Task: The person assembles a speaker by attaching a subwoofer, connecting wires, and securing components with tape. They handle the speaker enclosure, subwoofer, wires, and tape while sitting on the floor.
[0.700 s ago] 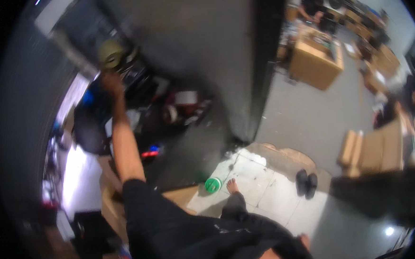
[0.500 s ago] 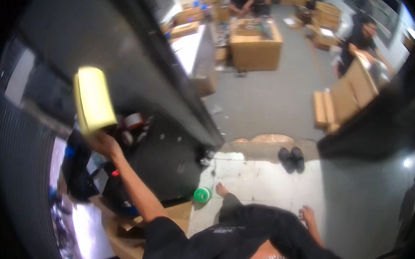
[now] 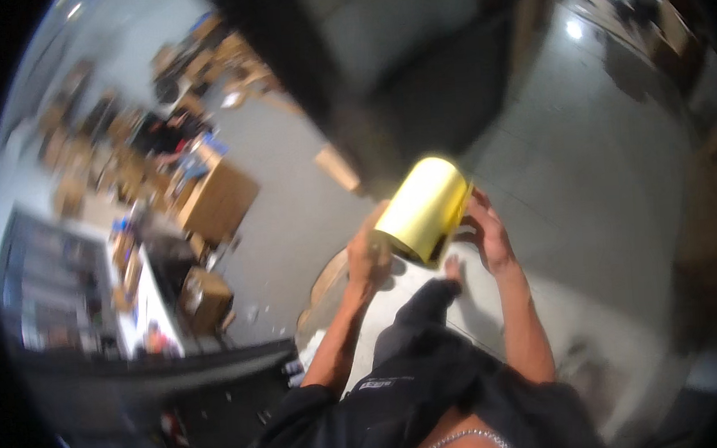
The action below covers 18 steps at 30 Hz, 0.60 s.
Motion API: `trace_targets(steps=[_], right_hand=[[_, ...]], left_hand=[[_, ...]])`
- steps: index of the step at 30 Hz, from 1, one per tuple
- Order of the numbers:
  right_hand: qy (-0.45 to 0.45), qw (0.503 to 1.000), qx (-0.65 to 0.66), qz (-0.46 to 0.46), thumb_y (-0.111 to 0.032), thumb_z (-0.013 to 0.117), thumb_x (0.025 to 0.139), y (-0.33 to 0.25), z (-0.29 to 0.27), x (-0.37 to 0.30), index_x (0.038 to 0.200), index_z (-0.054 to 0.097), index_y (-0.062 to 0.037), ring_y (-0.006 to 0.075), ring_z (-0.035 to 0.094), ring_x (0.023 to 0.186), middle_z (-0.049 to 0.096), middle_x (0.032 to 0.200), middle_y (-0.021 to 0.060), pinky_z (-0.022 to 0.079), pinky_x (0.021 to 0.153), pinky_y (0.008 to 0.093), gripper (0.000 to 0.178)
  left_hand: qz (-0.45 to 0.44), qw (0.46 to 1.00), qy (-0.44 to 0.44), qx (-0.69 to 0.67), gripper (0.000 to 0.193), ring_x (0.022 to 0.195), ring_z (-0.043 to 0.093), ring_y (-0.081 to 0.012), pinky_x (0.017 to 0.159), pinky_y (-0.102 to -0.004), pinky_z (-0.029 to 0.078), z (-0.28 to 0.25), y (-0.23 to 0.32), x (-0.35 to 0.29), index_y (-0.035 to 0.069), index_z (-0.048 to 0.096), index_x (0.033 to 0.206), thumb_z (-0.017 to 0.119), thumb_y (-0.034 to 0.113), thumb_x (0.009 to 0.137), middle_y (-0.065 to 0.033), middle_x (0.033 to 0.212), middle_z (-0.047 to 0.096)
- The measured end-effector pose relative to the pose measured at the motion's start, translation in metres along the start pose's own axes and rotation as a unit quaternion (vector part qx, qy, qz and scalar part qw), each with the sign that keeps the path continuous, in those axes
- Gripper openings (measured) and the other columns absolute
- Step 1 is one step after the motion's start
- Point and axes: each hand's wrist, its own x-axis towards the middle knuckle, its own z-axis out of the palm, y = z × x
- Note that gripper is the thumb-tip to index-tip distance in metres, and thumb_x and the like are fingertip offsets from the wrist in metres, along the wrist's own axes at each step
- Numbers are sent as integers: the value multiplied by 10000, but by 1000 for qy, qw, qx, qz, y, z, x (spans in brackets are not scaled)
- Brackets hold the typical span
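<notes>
A yellow roll (image 3: 425, 208) of wide sheet or tape is held up in front of my body, tilted, with a dark hollow at its lower end. My left hand (image 3: 369, 254) is closed around its left side, the fingertips partly hidden by the roll. At its right edge is my right hand (image 3: 486, 234), with the fingers apart and slightly bent. The fingertips are at the roll's edge; whether they press on it is blurred. Below the hands, a bare foot (image 3: 454, 269) shows on the pale floor.
A tall dark panel (image 3: 440, 79) stands ahead. To the left are a large cardboard box (image 3: 219, 198), a white table (image 3: 151, 298) and a person (image 3: 165, 141) among stacked cartons. A black surface (image 3: 231, 421) with small items lies at lower left. Grey floor (image 3: 586, 185) stretches right.
My view has swung to the right. The yellow roll has come from the far left to in front of my body, still in my left hand. My right hand has risen to it.
</notes>
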Motion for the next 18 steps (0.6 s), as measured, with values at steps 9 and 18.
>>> trace_targets(steps=[9, 18], right_hand=[[254, 967, 24, -20, -567, 505, 1007, -133, -235, 75, 1328, 565, -25, 219, 626, 1075, 592, 1223, 121, 543, 892, 396, 634], [415, 904, 2, -99, -61, 697, 803, -156, -369, 105, 1291, 584, 69, 213, 654, 987, 644, 1149, 144, 553, 889, 317, 518]], left_hand=[[-44, 934, -167, -312, 326, 1004, 618, -165, 888, -304, 492, 302, 59, 236, -45, 584, 1277, 510, 190, 1063, -107, 1120, 688], [-270, 647, -513, -496, 633, 1232, 573, -313, 1043, -448, 467, 516, 68, 338, 11, 470, 1431, 417, 524, 1064, -158, 1356, 577]])
